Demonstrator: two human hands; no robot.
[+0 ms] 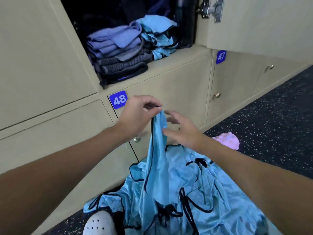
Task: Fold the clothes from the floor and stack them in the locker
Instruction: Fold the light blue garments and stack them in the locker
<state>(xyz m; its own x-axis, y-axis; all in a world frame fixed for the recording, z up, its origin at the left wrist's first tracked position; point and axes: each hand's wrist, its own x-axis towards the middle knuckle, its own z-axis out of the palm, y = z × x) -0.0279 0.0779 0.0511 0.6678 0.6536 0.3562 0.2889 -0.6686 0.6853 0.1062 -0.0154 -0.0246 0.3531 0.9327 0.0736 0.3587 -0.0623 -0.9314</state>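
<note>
A heap of light blue garments with black trim [183, 197] lies on the dark speckled floor in front of me. My left hand [138, 114] pinches the top corner of one blue garment [157, 141] and lifts it out of the heap. My right hand [179, 129] is beside that raised cloth with fingers spread and relaxed, touching its edge. Above, the open locker [169, 65] holds a stack of folded purple and dark clothes [116, 53] on the left and a looser stack of folded light blue garments [159, 38] on the right.
Closed beige locker doors marked 48 [118, 100] and 47 [221, 56] run along the wall, with small round knobs. The open door [254, 22] hangs at the upper right. A pink cloth [227, 139] lies on the floor to the right. A white perforated shoe [98, 223] is at the bottom.
</note>
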